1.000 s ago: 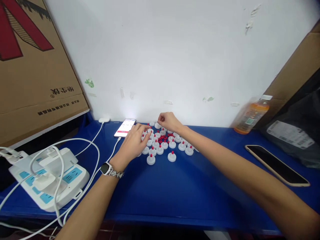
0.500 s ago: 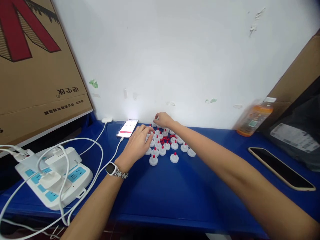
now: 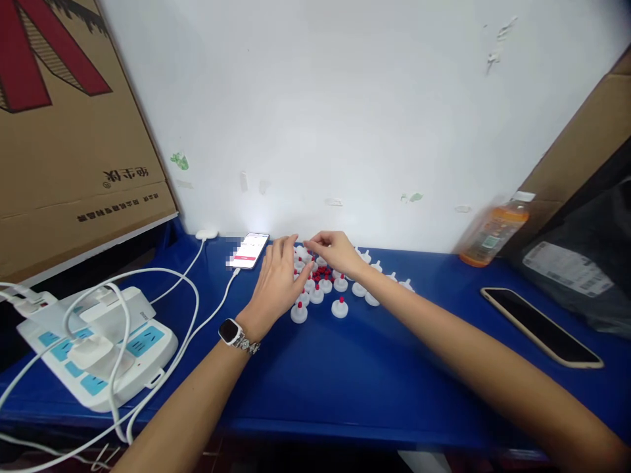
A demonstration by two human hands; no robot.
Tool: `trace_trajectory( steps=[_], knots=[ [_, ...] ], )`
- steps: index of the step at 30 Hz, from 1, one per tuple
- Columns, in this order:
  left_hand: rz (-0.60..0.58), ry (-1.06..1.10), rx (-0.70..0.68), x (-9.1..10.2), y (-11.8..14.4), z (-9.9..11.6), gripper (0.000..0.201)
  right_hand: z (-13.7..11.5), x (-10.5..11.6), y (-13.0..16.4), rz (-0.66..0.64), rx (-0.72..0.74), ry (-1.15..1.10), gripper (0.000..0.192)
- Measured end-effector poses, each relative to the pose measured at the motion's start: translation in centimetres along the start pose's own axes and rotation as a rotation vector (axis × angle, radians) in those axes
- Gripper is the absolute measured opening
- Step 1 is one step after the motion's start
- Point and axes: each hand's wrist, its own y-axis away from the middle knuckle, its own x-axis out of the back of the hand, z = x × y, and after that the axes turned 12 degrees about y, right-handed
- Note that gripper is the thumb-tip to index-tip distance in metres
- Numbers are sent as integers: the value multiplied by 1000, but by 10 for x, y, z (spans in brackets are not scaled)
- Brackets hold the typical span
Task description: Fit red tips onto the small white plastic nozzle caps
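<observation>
Several small white caps (image 3: pixel 340 307) with red tips stand in a cluster on the blue table (image 3: pixel 345 374), around a little pile of loose red pieces (image 3: pixel 323 272). My left hand (image 3: pixel 279 279), a watch on its wrist, lies flat over the left side of the cluster with fingers spread. My right hand (image 3: pixel 335 249) hovers at the back of the cluster with thumb and fingertips pinched together; whether something small is between them is too small to tell.
A lit phone (image 3: pixel 251 249) on a cable lies left of the caps. A white power strip (image 3: pixel 98 348) with plugs and cables sits at the left. A dark phone (image 3: pixel 539 325), an orange drink bottle (image 3: pixel 490 236), a black bag and cardboard boxes flank the table.
My left hand has slid up and right over the caps. My right hand dipped toward the back-left of the cluster, then came back to its middle. More caps show at the right.
</observation>
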Motion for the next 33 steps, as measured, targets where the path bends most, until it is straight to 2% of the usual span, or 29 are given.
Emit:
trace_trajectory(
  steps=[2, 4, 6, 8, 11, 13, 17, 21, 24, 26, 29, 33],
  knots=[
    [-73, 0, 10, -2, 1, 2, 44, -5, 5, 22, -24, -16, -137, 35],
    [-161, 7, 27, -3, 1, 2, 37, -6, 10, 35, -7, -13, -145, 38],
    [-207, 14, 39, -2, 2, 1, 37, -2, 15, 37, 25, 5, -26, 37],
    [-228, 17, 47, -1, 2, 1, 39, 7, 21, 33, 7, 31, 198, 28],
    [-245, 23, 40, -1, 2, 3, 39, 21, 27, 23, -133, 74, 587, 14],
    [-257, 32, 22, -1, 2, 4, 38, 26, 28, 18, -235, 104, 757, 12],
    [-297, 48, 15, -2, 2, 5, 35, 25, 23, 13, -334, 131, 858, 11],
    [-301, 50, -3, -2, 3, 5, 34, 24, 20, 13, -299, 127, 846, 10],
    [-293, 47, -15, -2, 3, 5, 33, 23, 23, 16, -149, 91, 609, 9],
    [-284, 47, -16, -2, 3, 6, 33, 21, 23, 20, -28, 12, 264, 9],
    [-276, 54, -31, -3, 3, 8, 33, 15, 18, 30, 79, -105, -233, 21],
    [-266, 53, -35, -5, 3, 10, 32, 5, 6, 43, 127, -177, -496, 30]
  ],
)
